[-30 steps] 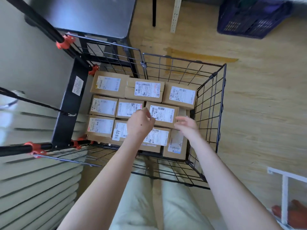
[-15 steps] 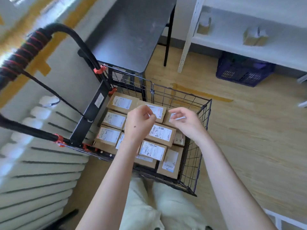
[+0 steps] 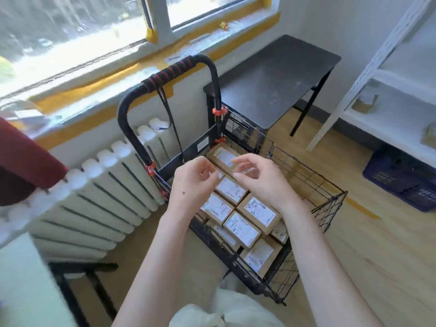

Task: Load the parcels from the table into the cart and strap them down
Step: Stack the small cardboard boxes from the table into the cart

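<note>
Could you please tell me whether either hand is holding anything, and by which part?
Nothing appears held: the left hand and right hand hover, fingers loosely curled, above the brown cardboard parcels.

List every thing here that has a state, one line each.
Cart, loaded with parcels.
Parcels, packed in the cart, labels up, not strapped.
Strap, hanging loose from the handle, not across the parcels.
Left hand, empty, fingers loosely curled, above the parcels.
Right hand, empty, fingers loosely curled, above the parcels.
</note>
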The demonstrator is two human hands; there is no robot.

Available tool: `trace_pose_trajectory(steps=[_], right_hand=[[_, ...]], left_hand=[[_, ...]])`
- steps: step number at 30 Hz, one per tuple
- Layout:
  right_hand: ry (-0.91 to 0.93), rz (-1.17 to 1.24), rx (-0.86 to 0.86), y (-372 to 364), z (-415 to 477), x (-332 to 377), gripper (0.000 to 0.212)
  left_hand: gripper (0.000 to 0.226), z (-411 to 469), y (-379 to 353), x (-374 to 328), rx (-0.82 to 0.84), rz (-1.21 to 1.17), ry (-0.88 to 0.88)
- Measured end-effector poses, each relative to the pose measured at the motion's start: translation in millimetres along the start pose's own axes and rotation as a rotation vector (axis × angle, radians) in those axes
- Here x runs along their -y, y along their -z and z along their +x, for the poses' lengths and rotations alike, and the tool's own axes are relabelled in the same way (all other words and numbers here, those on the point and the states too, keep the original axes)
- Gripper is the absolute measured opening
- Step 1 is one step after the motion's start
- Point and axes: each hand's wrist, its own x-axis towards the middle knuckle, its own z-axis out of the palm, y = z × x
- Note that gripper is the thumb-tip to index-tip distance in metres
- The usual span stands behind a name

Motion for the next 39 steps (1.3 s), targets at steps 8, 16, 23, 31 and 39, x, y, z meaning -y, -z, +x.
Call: trace_pose_trajectory(steps=[8,16,23,31,39], right_hand=[[0.142,-0.014,0.109,-80,-54,45,0.022],[0.335,-0.051,0.287,-172,-147,86,0.023],[0.444,-0.099,0.516,-243,-220,120,0.023],[0.553,-0.125,0.720,-314,-258,155,0.020],[0.670,-0.113,0.900,-393,-284,193,0.018]], left_hand=[[0.010,-96,71,31,-0.181,-0.081,0.137],[0.008,-246,139,62,-0.374,-0.067,0.248],[0.010,-351,188,86,-0.594,-0.064,0.381],[0.011,-427,229,103,-0.808,-0.040,0.506],[0.012,-478,271,132,-0.992,0.004,0.655]])
